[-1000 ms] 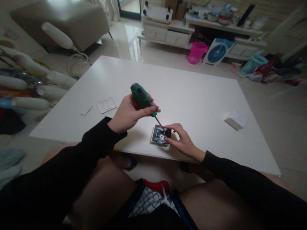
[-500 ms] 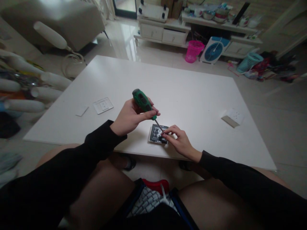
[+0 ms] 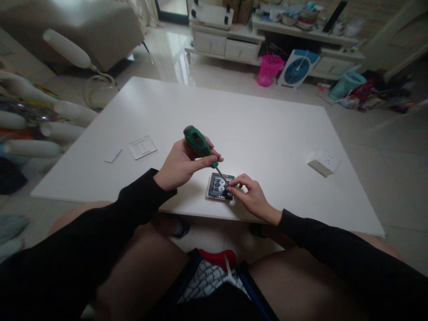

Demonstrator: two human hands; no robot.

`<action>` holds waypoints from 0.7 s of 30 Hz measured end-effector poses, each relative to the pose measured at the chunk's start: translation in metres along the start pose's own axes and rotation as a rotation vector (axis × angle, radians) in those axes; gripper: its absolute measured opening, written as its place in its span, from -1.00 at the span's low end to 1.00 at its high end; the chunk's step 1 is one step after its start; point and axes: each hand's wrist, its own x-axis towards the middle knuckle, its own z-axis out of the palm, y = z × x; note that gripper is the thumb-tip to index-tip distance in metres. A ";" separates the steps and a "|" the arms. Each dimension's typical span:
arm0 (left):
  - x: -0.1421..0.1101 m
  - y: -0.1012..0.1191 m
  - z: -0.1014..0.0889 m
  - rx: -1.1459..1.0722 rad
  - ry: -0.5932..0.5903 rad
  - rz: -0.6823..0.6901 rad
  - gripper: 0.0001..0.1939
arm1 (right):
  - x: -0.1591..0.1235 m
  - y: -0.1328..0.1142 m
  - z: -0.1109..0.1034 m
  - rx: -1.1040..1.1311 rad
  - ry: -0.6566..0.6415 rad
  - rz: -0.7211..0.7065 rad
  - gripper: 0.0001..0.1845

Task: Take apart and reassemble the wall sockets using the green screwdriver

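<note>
My left hand (image 3: 182, 162) is closed round a screwdriver (image 3: 198, 141) with a green and black handle. The screwdriver slants down to the right, its thin metal shaft ending at my right fingertips. My right hand (image 3: 249, 194) is pinched at that tip; whatever sits between the fingers is too small to make out. Beneath the tip, a square wall socket (image 3: 218, 188) lies on the white table (image 3: 261, 125), its dark grey inner side facing up and a pale rim round it. My right fingers cover part of its right side.
Left on the table are a clear-white cover frame (image 3: 143, 147) and a small white plate (image 3: 113, 154). A white socket box (image 3: 323, 163) stands at the right. Beyond the table are a pink basket (image 3: 269, 70), a blue fan (image 3: 297, 69) and a white cabinet (image 3: 210, 44).
The view has shifted very slightly. Both hands and the screwdriver keep almost the same place over the wall socket.
</note>
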 end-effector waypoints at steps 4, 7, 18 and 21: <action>0.000 0.001 0.001 -0.020 -0.011 -0.007 -0.46 | 0.000 0.000 0.000 -0.006 -0.001 0.005 -0.86; 0.000 0.001 0.001 -0.012 -0.029 -0.017 -0.45 | 0.000 0.000 0.000 -0.009 0.000 0.004 -0.86; -0.002 -0.005 0.003 0.079 -0.054 -0.031 -0.48 | -0.001 0.001 0.001 -0.003 0.006 0.019 -0.92; -0.002 -0.004 0.003 0.058 -0.024 -0.025 -0.48 | -0.001 0.002 0.001 0.008 0.011 0.008 -0.96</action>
